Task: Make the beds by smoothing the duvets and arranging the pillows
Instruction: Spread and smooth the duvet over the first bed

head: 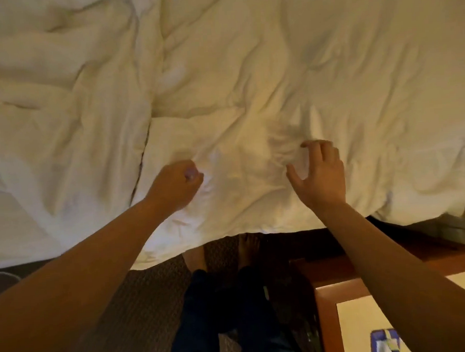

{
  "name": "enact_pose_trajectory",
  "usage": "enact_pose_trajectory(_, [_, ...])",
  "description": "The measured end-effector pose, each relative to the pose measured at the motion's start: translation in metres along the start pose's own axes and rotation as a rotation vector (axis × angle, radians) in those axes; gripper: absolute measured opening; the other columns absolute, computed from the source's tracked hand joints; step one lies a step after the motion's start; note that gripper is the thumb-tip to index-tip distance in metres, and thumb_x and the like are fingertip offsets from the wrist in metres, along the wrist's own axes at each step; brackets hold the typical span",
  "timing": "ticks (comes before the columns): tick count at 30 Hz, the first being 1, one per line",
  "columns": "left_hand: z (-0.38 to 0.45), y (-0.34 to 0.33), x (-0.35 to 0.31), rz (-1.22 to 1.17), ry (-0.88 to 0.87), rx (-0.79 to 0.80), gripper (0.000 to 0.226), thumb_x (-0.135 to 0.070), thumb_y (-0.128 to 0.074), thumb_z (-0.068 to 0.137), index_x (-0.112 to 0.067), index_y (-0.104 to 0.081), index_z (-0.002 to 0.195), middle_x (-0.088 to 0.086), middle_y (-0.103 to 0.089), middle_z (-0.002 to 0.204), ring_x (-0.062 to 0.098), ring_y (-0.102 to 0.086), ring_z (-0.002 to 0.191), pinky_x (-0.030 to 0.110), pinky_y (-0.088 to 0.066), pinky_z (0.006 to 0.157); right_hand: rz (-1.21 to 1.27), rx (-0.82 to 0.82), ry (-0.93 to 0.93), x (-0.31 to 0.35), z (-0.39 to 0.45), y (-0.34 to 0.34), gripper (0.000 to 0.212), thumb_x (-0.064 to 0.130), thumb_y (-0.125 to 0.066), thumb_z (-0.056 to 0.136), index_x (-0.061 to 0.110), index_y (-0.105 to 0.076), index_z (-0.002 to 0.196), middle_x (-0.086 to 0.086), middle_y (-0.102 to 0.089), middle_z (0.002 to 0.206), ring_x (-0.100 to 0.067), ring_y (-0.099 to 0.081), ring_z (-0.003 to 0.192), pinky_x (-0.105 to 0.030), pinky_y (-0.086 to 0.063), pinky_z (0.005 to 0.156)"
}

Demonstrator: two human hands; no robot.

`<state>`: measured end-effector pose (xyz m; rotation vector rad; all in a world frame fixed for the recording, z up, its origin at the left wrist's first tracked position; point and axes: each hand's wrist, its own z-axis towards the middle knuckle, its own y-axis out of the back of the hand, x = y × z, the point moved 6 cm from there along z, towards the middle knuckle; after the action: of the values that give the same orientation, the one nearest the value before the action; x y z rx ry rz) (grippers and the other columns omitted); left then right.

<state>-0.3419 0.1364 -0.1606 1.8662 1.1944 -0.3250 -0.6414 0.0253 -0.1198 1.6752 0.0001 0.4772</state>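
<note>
While both hands work the near edge, status below.

step: smoothing the duvet [247, 79], judging by the bunched cloth between the hands; pillow arranging looks not yet reached, no pillow clearly in view.

left hand [176, 183]: fist curled on the duvet, a tuck of cloth seems caught in it just beside the knuckles; motion blur, so only fairly sure of the grip.

right hand [319, 172]: fingers spread and half bent like a claw, thumb out, fingertips at the cloth; holds nothing that I can see.

duvet position: covers most of the bed, near edge hangs over the side in front of the person's bare feet [248, 247]; right corner droops toward the wooden nightstand [339, 286].

next move (judgement): pin with one hand, sweep the other flat outward to push the ridge between them away; then deal with the deep fold on the left.

fabric: white cotton-like cover, soft, puffy fill, matte; creases fan out from the spot between the hands.

shape: long seam-like fold [150, 104] runs top to bottom, left of centre; left part lumpier, right part flatter.

floor: dark textured carpet [141, 304], woven pattern.

nightstand: brown frame, pale inset top, small blue-and-white object [384, 342] on it, too blurred to name.
</note>
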Motion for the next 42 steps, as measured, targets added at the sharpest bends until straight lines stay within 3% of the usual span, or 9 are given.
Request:
enact_pose_trajectory(3, [0.039,0.032,-0.044,0.131,-0.209,-0.24,0.05,-0.051,-0.056,0.082,-0.02,-0.064,0.121,0.005,-0.06,0.126,0.028,-0.058,0.113,0.043,-0.048,0.098,-0.109,0.014,0.278,0.025,0.061,-0.008,0.065,0.054,-0.063,0.091,0.019,-0.05,0.144,-0.011,-0.046,0.151,-0.036,-0.044,0.139,-0.055,-0.037,0.113])
enact_pose_trajectory(7, [0.123,0.04,-0.079,0.554,-0.26,-0.198,0.07,-0.061,-0.048,0.098,-0.032,-0.031,0.159,0.001,-0.017,0.171,0.028,-0.018,0.155,0.052,-0.016,0.123,-0.258,0.156,0.462,0.048,0.163,-0.03,0.088,0.071,-0.053,0.088,0.027,-0.032,0.162,-0.006,-0.022,0.172,-0.034,-0.017,0.159,-0.063,-0.009,0.126])
enact_pose_trajectory(11, [0.177,0.045,-0.046,0.689,-0.159,-0.152,0.073,-0.068,-0.023,0.102,-0.034,-0.003,0.164,-0.002,0.008,0.172,0.024,0.004,0.159,0.051,-0.002,0.126,-0.316,0.377,0.404,0.045,0.216,-0.064,0.112,0.094,-0.037,0.076,0.037,-0.003,0.166,0.001,0.004,0.176,-0.025,0.005,0.162,-0.057,-0.003,0.129])
enact_pose_trajectory(14, [0.166,0.058,0.016,0.568,-0.105,-0.228,0.082,-0.072,-0.025,0.1,-0.032,0.007,0.164,-0.005,0.012,0.172,0.017,0.006,0.158,0.037,0.003,0.128,-0.343,0.29,0.395,0.023,0.195,-0.09,0.109,0.095,-0.03,0.08,0.037,0.003,0.166,-0.003,0.007,0.176,-0.03,0.007,0.161,-0.055,-0.003,0.129])
enact_pose_trajectory(21, [0.148,0.105,0.11,0.344,0.158,-0.39,0.101,-0.086,-0.029,0.088,-0.027,-0.001,0.164,0.004,-0.006,0.172,0.026,-0.008,0.158,0.039,-0.003,0.129,-0.264,0.16,0.383,0.001,0.18,-0.094,0.108,0.094,-0.036,0.081,0.037,-0.002,0.167,-0.009,0.0,0.175,-0.036,0.001,0.161,-0.057,-0.004,0.128])
enact_pose_trajectory(26, [0.131,0.091,0.076,0.31,0.103,-0.483,0.082,-0.057,-0.039,0.105,-0.018,-0.001,0.165,0.012,-0.003,0.172,0.028,-0.005,0.158,0.036,-0.003,0.128,-0.312,0.204,0.427,0.009,0.149,-0.099,0.121,0.103,-0.031,0.072,0.038,0.007,0.166,-0.013,0.009,0.174,-0.043,0.007,0.159,-0.066,0.0,0.125])
enact_pose_trajectory(32, [0.057,-0.018,0.065,0.909,-0.372,-0.386,0.07,-0.056,-0.025,0.105,-0.02,-0.017,0.164,0.019,-0.016,0.169,0.045,-0.02,0.153,0.066,-0.012,0.122,-0.295,0.213,0.615,0.03,0.052,-0.118,0.115,0.099,-0.036,0.077,0.033,-0.011,0.167,-0.012,-0.003,0.175,-0.044,0.0,0.159,-0.073,-0.005,0.121])
enact_pose_trajectory(39, [0.016,0.0,0.095,0.82,-0.263,-0.227,0.099,-0.089,-0.034,0.081,-0.037,-0.014,0.163,0.02,0.001,0.17,0.04,0.0,0.157,0.052,-0.007,0.126,-0.191,0.479,1.143,0.011,-0.021,-0.097,0.083,0.081,-0.048,0.093,0.037,-0.032,0.162,-0.001,-0.018,0.174,-0.034,-0.011,0.161,-0.063,-0.013,0.126])
enact_pose_trajectory(42, [0.029,0.036,0.079,0.552,-0.048,-0.316,0.09,-0.078,-0.042,0.085,-0.036,-0.02,0.162,0.017,-0.02,0.167,0.034,-0.019,0.155,0.043,-0.017,0.125,-0.058,0.501,1.215,0.022,0.013,-0.074,0.056,0.065,-0.059,0.097,0.038,-0.059,0.146,0.004,-0.05,0.159,-0.027,-0.044,0.148,-0.051,-0.031,0.119])
